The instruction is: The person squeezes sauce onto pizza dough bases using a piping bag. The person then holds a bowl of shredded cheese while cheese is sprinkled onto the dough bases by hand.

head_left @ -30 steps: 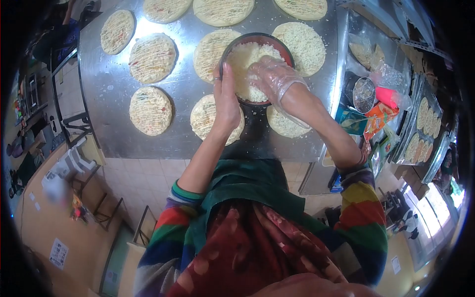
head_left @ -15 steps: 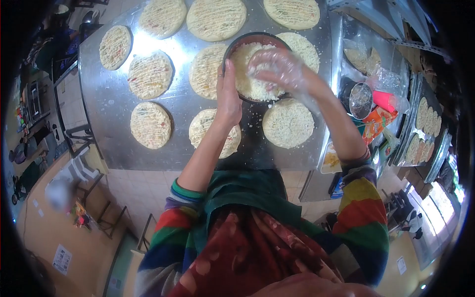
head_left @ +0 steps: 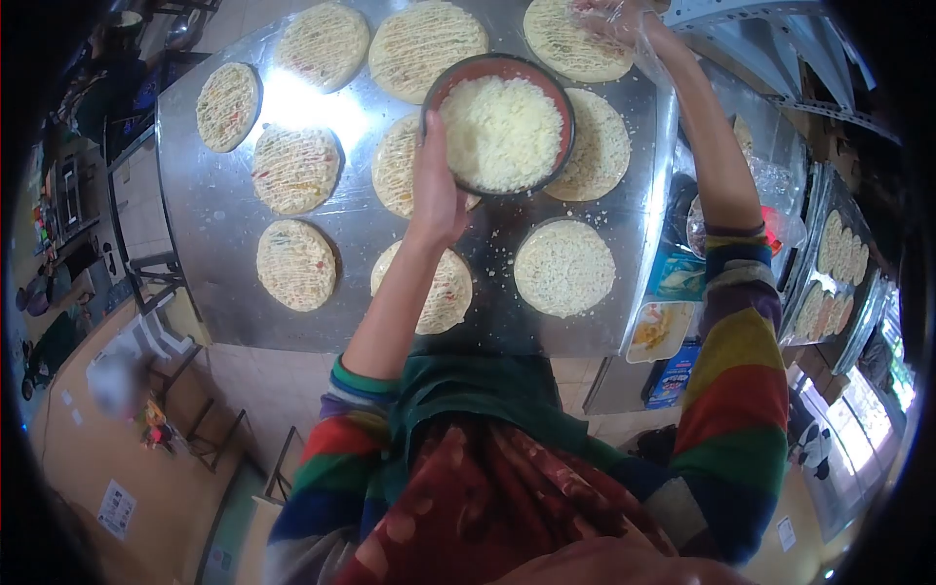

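A round dark-rimmed bowl [head_left: 569, 105] of pale grated cheese [head_left: 502, 132] is held by my left hand [head_left: 444, 190], its thumb on the near-left rim. My right hand [head_left: 624, 21], in a clear plastic glove, is over the top-right pizza [head_left: 575, 49]. Its fingers look drawn together around grated cheese, though the view's top edge partly cuts them off. Under the bowl's right side lies a cheese-covered pizza [head_left: 600, 146]. Another cheese-covered pizza [head_left: 565, 268] lies nearer me. The top-right pizza shows streaks of creamy sauce.
Several sauce-streaked pizzas, among them one at the near left [head_left: 295, 265], lie across the steel table [head_left: 214, 273]. Cheese crumbs are scattered around the right side. A small tray of yellow bits [head_left: 655, 331] and plastic packets stand at the right. Trays of small oval pieces [head_left: 838, 244] sit farther right.
My right hand has left the cheese bowl and moved up and right, over the top-right pizza. My left hand still holds the bowl, now tilted more toward the view.
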Motion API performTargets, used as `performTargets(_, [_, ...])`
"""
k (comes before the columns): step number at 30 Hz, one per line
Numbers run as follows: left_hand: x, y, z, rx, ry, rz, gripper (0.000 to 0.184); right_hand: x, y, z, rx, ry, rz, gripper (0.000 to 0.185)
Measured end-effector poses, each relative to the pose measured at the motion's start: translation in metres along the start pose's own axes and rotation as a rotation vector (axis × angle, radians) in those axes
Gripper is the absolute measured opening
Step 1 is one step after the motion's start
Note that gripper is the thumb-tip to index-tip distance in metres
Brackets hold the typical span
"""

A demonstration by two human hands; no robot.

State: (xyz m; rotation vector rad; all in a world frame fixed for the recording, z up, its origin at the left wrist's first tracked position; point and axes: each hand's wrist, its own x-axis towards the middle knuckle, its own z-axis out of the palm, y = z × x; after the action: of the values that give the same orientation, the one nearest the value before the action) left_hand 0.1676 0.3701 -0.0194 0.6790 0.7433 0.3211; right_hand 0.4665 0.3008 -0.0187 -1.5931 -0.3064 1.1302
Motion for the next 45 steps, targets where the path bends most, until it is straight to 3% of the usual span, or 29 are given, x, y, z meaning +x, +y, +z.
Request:
performTargets(4, [-0.016, 0.006, -0.014, 0.017, 0.061, 0.003, 0.062, 0.002, -0.011, -0.001, -0.615, 0.152, -0.114, 0.018])
performTargets(10, [-0.039, 0.005, -0.028, 0.012, 0.132, -0.033, 0.063, 0.024, 0.021, -0.049, -0.909, 0.059, -0.179, 0.016])
performTargets(13, [-0.049, 0.006, -0.03, 0.024, 0.145, -0.037, 0.064, 0.027, 0.025, -0.045, -0.911, 0.048, -0.272, 0.017])
performTargets(16, [-0.057, 0.007, -0.031, 0.029, 0.153, -0.038, 0.064, 0.023, 0.022, -0.035, -0.828, 0.192, -0.306, 0.017])
performTargets(19, [-0.063, 0.007, -0.036, 0.024, 0.163, -0.039, 0.064, 0.038, 0.012, -0.047, -0.901, 0.032, -0.273, 0.019])
performTargets(22, [-0.067, 0.008, -0.042, 0.009, 0.174, -0.049, 0.064, 0.032, -0.001, -0.036, -0.768, 0.192, -0.187, 0.018])
performTargets(25, [-0.071, 0.009, -0.043, 0.008, 0.18, -0.046, 0.064, 0.057, 0.018, -0.054, -0.736, 0.211, -0.297, 0.016])
performTargets(28, [-0.073, 0.009, -0.044, 0.021, 0.203, -0.031, 0.064, 0.052, 0.002, -0.031, -0.294, 0.115, -0.16, 0.02])
performTargets(31, [-0.075, 0.005, -0.049, 0.026, 0.221, -0.016, 0.064, 0.059, -0.011, -0.011, -0.878, 0.194, -0.125, 0.026])
performTargets(34, [-0.076, 0.007, -0.049, 0.017, 0.221, -0.018, 0.063, 0.093, 0.021, -0.028, -1.27, 0.104, -0.532, 0.027])
performTargets(36, [-0.077, 0.008, -0.049, 0.01, 0.221, -0.022, 0.063, 0.073, 0.015, -0.012, -1.229, 0.094, -0.439, 0.027])
performTargets(45, [-0.08, 0.004, -0.052, 0.011, 0.229, -0.027, 0.064, 0.048, 0.041, 0.013, -1.274, 0.022, -0.619, 0.028])
